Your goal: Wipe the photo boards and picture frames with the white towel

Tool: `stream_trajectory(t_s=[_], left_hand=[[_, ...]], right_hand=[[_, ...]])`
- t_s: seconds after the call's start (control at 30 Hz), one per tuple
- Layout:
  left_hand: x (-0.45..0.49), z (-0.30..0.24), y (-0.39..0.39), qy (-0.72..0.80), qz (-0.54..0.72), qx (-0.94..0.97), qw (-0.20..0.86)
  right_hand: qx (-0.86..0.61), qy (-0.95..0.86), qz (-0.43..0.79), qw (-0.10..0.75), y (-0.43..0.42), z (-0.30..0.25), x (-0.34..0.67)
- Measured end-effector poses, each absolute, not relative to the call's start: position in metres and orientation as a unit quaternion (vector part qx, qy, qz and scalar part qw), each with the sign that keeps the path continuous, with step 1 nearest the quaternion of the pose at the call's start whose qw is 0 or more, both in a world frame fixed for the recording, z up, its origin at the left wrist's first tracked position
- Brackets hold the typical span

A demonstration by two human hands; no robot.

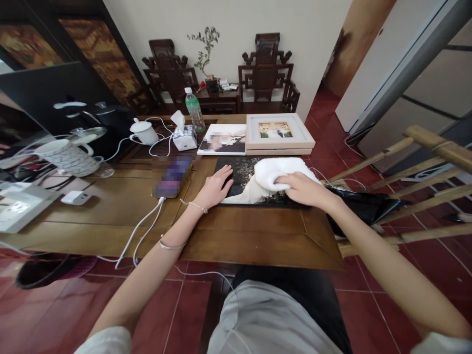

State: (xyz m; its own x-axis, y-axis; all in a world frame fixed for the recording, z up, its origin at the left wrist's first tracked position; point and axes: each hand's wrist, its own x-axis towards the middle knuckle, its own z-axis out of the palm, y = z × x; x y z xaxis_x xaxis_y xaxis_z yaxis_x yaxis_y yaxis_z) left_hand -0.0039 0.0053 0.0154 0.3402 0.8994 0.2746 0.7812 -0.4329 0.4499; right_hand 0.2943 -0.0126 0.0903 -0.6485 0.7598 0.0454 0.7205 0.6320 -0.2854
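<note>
A dark photo panel (239, 169) with a pale dress in its picture lies flat on the wooden table before me. My left hand (217, 188) rests on its left end, fingers spread flat. On the panel's right part, my right hand (304, 188) grips a white fluffy cloth (282, 171), with fingers bunched into its near edge. The cloth covers that part of the picture. Just behind the panel are a lighter photo panel (224, 140) and, at its right, a pale wooden picture frame (306, 132) that appears stacked on another.
Left of the panel lies a charging phone (173, 177) with white cables. A tissue box (185, 137), a green-labelled bottle (194, 110), a lidded white cup (144, 132) and a patterned mug (66, 156) stand farther back. A power strip (22, 206) sits at far left; a bamboo rack (424, 191) stands right.
</note>
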Motion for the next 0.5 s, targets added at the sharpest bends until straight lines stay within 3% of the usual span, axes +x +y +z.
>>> stream_trajectory(t_s=[0.23, 0.5], left_hand=[[-0.005, 0.017, 0.005, 0.515, 0.24, 0.814, 0.119], [-0.003, 0.017, 0.005, 0.52, 0.235, 0.813, 0.118]], right_hand=[[-0.467, -0.874, 0.098, 0.091, 0.032, 0.075, 0.277], [-0.456, -0.887, 0.039, 0.058, -0.024, 0.062, 0.276]])
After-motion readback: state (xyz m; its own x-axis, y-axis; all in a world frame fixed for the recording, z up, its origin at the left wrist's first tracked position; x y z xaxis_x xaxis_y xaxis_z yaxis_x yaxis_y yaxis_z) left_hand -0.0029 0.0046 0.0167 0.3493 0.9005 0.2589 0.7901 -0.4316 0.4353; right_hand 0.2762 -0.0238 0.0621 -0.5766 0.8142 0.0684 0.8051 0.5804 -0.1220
